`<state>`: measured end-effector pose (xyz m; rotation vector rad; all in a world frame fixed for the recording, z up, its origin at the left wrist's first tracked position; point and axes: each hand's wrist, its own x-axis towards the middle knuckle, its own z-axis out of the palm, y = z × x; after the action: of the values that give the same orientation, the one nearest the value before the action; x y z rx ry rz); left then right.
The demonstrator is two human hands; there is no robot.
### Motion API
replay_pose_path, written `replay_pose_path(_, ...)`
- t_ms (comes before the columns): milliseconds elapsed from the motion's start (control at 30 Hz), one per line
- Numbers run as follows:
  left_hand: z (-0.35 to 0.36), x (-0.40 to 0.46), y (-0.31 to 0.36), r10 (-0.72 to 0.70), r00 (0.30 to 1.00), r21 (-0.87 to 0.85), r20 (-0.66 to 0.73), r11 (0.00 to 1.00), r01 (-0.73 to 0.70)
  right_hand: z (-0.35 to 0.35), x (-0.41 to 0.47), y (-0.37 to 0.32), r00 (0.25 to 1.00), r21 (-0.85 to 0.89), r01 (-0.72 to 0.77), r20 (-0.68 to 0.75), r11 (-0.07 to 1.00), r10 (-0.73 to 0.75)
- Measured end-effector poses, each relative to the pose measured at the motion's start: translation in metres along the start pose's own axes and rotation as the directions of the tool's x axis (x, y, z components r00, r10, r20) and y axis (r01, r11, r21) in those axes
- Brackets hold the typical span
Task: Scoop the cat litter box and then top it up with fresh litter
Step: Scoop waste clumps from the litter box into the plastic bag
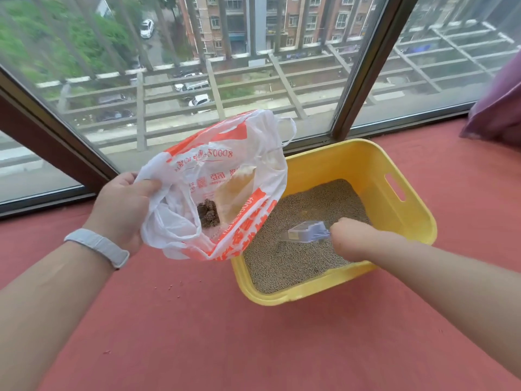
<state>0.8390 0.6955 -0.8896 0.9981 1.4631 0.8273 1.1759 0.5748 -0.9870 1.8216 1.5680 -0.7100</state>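
A yellow litter box [406, 210] sits on the red floor by the window, filled with grey-brown litter [284, 266]. My right hand [352, 238] is inside the box, shut on the handle of a pale blue slotted scoop [306, 231] whose head rests on the litter. My left hand [124, 207] grips the rim of a white and orange plastic bag [239, 170], holding it open above the box's left edge. A dark brown clump [208, 213] lies inside the bag.
A red carpeted floor [211, 334] spreads in front, with a few spilled litter grains [169, 286] left of the box. Large windows with dark frames [355, 80] stand right behind the box. A purple curtain [496, 108] hangs at the far right.
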Motion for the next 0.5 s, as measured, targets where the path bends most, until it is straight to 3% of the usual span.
replay_pose_path(233,-0.002,-0.004,0.001,0.011,1.000,-0.026,-0.015,1.000,-0.012,0.023,0.005,-0.044,0.978,-0.174,0.070,0.205,0.982,-0.034)
replay_pose_path(500,-0.012,-0.002,0.000,0.005,0.999,0.000,-0.044,1.000,-0.005,0.012,0.010,-0.049,0.989,0.008,0.006,0.146,1.000,-0.007)
